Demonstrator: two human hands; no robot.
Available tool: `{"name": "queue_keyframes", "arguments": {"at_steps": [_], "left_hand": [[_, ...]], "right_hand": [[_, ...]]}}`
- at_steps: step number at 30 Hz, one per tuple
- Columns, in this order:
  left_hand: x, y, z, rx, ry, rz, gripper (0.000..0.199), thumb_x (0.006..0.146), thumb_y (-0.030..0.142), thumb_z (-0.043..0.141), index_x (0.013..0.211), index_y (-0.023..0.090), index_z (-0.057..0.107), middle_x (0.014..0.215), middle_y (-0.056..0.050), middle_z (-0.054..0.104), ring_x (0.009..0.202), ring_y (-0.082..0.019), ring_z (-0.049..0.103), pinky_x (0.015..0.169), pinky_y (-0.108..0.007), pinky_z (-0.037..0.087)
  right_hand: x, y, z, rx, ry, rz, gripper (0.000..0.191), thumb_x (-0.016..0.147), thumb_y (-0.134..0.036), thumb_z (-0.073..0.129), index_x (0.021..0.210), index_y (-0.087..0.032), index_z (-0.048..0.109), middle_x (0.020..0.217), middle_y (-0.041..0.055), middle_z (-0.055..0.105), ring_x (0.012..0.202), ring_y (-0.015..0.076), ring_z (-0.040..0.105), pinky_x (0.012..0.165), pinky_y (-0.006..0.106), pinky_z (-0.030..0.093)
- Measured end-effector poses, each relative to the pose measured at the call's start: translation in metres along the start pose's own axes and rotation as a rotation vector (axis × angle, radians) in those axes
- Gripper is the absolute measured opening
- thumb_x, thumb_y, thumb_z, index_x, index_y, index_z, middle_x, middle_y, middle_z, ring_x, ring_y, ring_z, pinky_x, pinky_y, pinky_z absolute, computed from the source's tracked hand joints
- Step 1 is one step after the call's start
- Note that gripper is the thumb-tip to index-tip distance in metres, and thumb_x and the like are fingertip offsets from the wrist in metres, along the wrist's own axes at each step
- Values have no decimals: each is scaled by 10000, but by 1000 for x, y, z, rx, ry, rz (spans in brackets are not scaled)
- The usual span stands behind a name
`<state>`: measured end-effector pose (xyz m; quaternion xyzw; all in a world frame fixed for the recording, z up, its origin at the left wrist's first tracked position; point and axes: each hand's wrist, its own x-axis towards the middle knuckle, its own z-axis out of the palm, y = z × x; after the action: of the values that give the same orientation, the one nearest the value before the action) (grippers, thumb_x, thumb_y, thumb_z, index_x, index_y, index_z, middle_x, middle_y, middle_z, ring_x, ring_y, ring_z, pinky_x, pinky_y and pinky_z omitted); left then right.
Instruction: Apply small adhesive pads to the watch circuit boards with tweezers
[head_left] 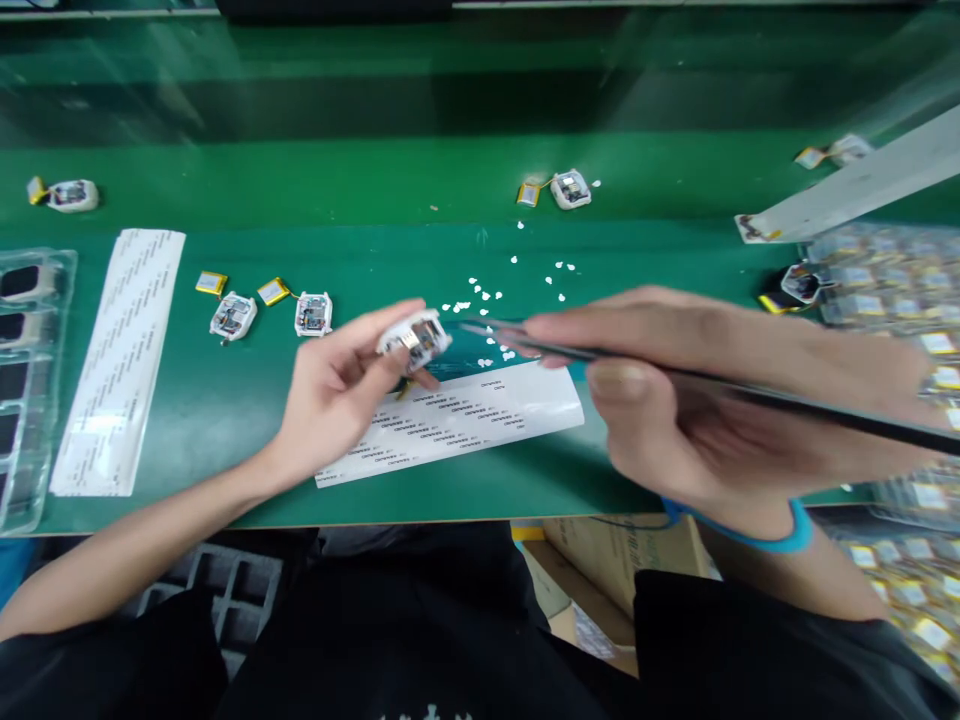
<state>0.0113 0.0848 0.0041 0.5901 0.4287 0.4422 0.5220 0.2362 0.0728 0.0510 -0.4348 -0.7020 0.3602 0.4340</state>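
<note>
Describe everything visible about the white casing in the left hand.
The white casing is squarish with rounded corners and looks like plastic. Its open face shows electronic parts, one shiny and metallic-looking. The left hand grips it, tilted, over the green bench, thumb at its near edge. Tweezers point toward it, apparently apart.

A small white watch case, its open face showing dark, coppery and pale electronic parts packed inside, sits tilted in the left hand, pinched at its near edge by the thumb. A pair of long, slim, dark tweezers lies slantwise through the right hand, thin tips pointing left, just beside the case. The tips are blurred; whether they touch it cannot be told.
</note>
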Motion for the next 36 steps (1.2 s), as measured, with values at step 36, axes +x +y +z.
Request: {"name": "queue_keyframes", "arguments": {"at_steps": [36], "left_hand": [[14,1,-31,162,-51,202,147,953,164,526,1008,234,643,981,-35,783,858,-207,740,985,-467,538]], "right_hand": [[29,79,8,-590,145,-674,239,971,-117,563,1113,-225,722,1073,8,781,919,151,728,752,293,611]]}}
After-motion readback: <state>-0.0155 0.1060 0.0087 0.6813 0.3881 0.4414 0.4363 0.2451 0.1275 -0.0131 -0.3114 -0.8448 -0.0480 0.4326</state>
